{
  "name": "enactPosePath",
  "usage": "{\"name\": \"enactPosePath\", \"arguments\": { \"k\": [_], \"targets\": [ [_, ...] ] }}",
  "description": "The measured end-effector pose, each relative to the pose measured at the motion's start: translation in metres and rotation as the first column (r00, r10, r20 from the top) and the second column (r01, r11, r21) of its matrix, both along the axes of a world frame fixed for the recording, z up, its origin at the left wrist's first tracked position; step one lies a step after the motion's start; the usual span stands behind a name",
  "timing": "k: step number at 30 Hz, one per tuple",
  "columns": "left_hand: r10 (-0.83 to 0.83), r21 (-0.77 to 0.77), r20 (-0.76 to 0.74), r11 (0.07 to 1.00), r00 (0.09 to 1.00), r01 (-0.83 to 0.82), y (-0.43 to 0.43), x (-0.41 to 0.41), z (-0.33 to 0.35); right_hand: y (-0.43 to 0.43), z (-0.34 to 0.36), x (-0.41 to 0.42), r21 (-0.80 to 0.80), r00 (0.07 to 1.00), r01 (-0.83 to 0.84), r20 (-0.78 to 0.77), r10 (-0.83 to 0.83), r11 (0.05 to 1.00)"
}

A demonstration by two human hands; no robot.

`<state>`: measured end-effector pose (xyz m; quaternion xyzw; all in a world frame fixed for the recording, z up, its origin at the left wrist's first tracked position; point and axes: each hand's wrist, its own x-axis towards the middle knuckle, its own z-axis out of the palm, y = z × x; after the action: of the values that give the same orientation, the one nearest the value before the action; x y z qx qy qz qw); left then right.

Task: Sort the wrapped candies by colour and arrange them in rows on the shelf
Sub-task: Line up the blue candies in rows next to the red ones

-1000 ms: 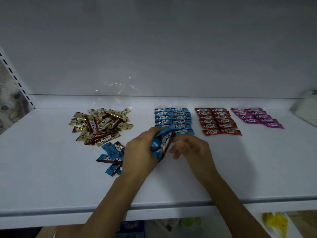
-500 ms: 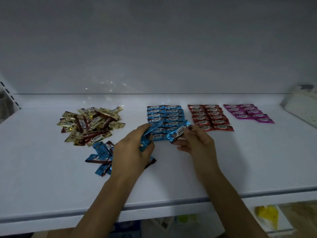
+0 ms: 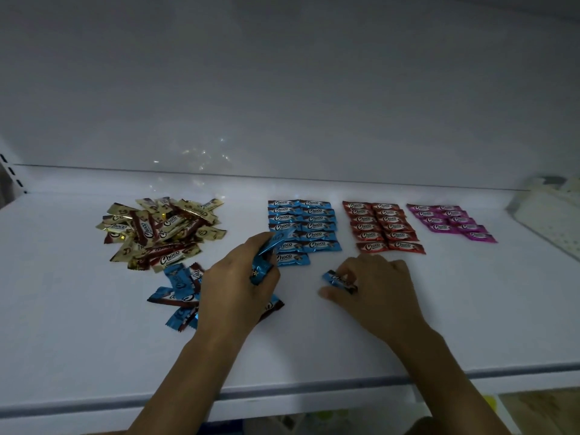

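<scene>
On the white shelf [image 3: 94,324], blue candies [image 3: 303,227] lie in two neat columns, with red rows [image 3: 381,226] and pink rows [image 3: 452,221] to their right. A loose heap of gold and brown candies [image 3: 160,230] sits at the left. Below it lies a small pile of unsorted blue candies [image 3: 179,293]. My left hand [image 3: 238,290] grips a bunch of blue candies [image 3: 263,262] just left of the blue columns. My right hand [image 3: 376,293] pinches a single blue candy [image 3: 339,279] low over the shelf, below the right blue column.
A white perforated object [image 3: 552,208] lies at the far right of the shelf. The shelf's back wall [image 3: 282,89] rises behind the rows. A slotted upright [image 3: 12,171] stands at the left. The shelf's front edge [image 3: 282,390] runs under my forearms.
My right hand has drawn one blue candy away from the bunch and brought it down and right, toward the shelf. My left hand has kept its bunch and stayed nearly in place.
</scene>
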<state>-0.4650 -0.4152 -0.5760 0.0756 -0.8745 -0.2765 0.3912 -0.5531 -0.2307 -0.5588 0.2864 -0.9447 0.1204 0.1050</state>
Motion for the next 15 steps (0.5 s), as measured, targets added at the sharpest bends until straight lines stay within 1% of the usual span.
{"name": "enactPosePath", "arguments": {
  "k": [2,5,8,10,13,15],
  "targets": [
    [-0.001,-0.008,-0.001,1.0,1.0,0.001,-0.001,0.0,0.0,0.0,0.002,-0.002,0.038,0.999,-0.03,-0.026,0.031,0.999],
    [-0.006,-0.018,-0.011,1.0,1.0,0.006,-0.002,-0.002,-0.002,-0.006,0.002,-0.012,0.034,0.987,-0.128,-0.089,0.13,0.991],
    [-0.017,-0.021,-0.003,1.0,1.0,0.017,-0.003,-0.003,-0.004,-0.015,-0.002,-0.029,-0.078,0.962,-0.247,-0.139,0.234,0.966],
    [-0.023,-0.02,0.007,1.0,1.0,0.023,-0.003,-0.003,-0.005,-0.022,-0.002,-0.039,-0.109,0.944,-0.306,-0.166,0.286,0.946],
    [-0.026,-0.029,0.005,0.999,1.0,0.026,-0.004,-0.004,-0.005,-0.028,-0.008,-0.051,-0.055,0.917,-0.367,-0.192,0.351,0.929],
    [-0.023,-0.036,0.004,0.999,1.0,0.023,-0.004,-0.004,-0.005,-0.026,-0.018,-0.056,-0.047,0.91,-0.377,-0.206,0.36,0.925]
  ]
}}
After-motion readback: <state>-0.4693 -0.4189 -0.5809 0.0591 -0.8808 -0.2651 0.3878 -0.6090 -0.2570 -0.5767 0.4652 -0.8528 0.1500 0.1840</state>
